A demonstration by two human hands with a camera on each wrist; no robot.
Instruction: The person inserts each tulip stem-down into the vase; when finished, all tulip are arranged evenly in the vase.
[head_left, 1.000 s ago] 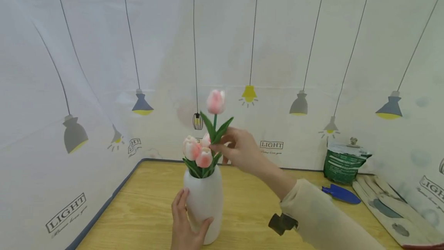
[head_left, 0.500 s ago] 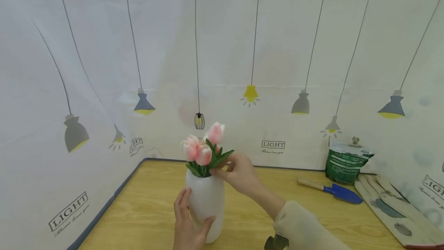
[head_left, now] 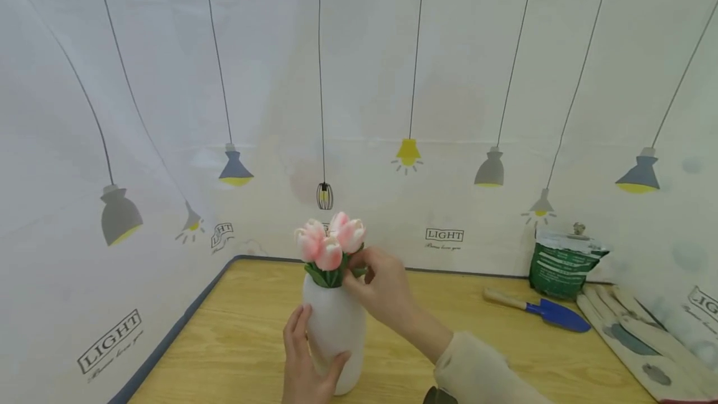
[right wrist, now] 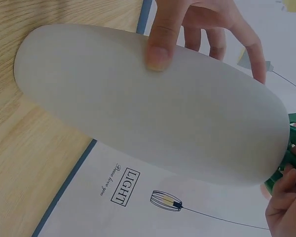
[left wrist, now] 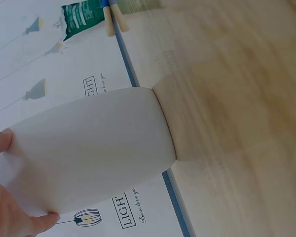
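A tall white vase (head_left: 336,329) stands upright on the table, with several pink-and-white tulips (head_left: 328,254) in its mouth. My left hand (head_left: 308,357) grips the vase's side; in the right wrist view, that hand's thumb (right wrist: 159,57) lies across the white wall. At the right of the vase mouth, my right hand (head_left: 384,282) pinches the green stem and leaves of one tulip (head_left: 352,235), whose head sits beside the others. The right wrist view shows those fingertips (right wrist: 286,190) at the green stems (right wrist: 293,158) by the rim. Lower stems are hidden inside the vase.
To the right on the wooden table (head_left: 241,329) lies a trowel (head_left: 561,315) with a blue blade and wooden handle. Behind it stands a green-and-white bag (head_left: 558,267) with a clip on top. A pale item with grey patches (head_left: 634,335) lies farther right. A lamp-printed backdrop (head_left: 449,80) encloses the table.
My right hand has moved down with the tulip, whose head sank from high above the bunch to about level with the other tulips. My left hand keeps its grip on the vase.
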